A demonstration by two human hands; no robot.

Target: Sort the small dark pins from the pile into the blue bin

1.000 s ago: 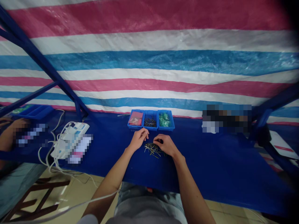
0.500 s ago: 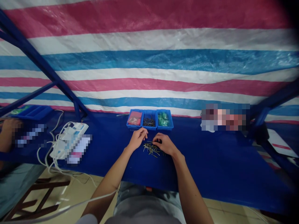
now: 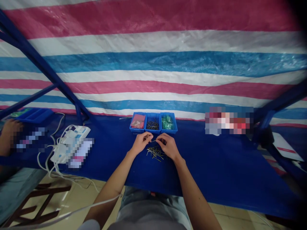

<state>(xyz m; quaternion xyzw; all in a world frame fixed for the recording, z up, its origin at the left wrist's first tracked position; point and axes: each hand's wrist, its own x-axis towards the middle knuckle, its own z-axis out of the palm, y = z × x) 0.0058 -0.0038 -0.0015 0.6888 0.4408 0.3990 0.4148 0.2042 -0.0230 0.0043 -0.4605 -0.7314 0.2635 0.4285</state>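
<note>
My right hand (image 3: 167,145) pinches one end of a thin metal pin (image 3: 153,141) between thumb and fingertips. The pin's other end points at my left hand (image 3: 141,143), whose fingers are closed; what they hold, if anything, is too small to make out. Below the hands lies a loose pile of thin brass-coloured metal pins (image 3: 155,153) on the blue table. Just beyond the hands stand three joined blue bins: a left bin (image 3: 137,130) with a pink piece, a middle bin (image 3: 152,131) of dark slender metal pieces, and a right bin (image 3: 169,131) with green plastic packets.
To the left, a white power strip (image 3: 80,131) lies among tangled cables (image 3: 50,166). Another person's hand (image 3: 11,129) is beside a blue tray (image 3: 35,115) at far left. Blue frame bars (image 3: 45,68) flank the table before a striped sheet (image 3: 153,64).
My right hand has lifted a pin from the pile and brought it up and left, close to my left fingertips. My left hand has barely moved.
</note>
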